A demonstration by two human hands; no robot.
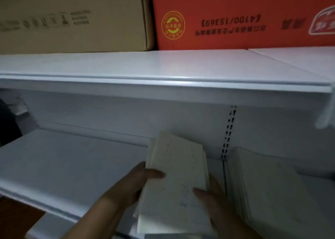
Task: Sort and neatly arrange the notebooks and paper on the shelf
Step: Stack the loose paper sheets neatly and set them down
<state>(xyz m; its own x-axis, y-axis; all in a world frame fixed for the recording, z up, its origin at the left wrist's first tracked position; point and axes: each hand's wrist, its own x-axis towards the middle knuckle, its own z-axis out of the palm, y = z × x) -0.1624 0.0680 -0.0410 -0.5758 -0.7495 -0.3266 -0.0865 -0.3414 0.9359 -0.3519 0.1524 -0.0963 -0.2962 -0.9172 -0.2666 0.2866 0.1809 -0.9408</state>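
Note:
A loose stack of cream paper sheets and thin notebooks (176, 177) is held over the white lower shelf (63, 166), its top sheets fanned out and skewed. My left hand (130, 186) grips the stack's left edge, thumb on top. My right hand (213, 199) holds the right side, thumb pressed on the top sheet. A second pile of white notebooks (268, 184) lies on the shelf section to the right, its edges stepped.
A white upper shelf (163, 72) juts out above, carrying a brown cardboard box (72, 17) and a red printed box (244, 15). A slotted upright (228, 130) divides the shelf sections. A bracket (326, 111) hangs at the right.

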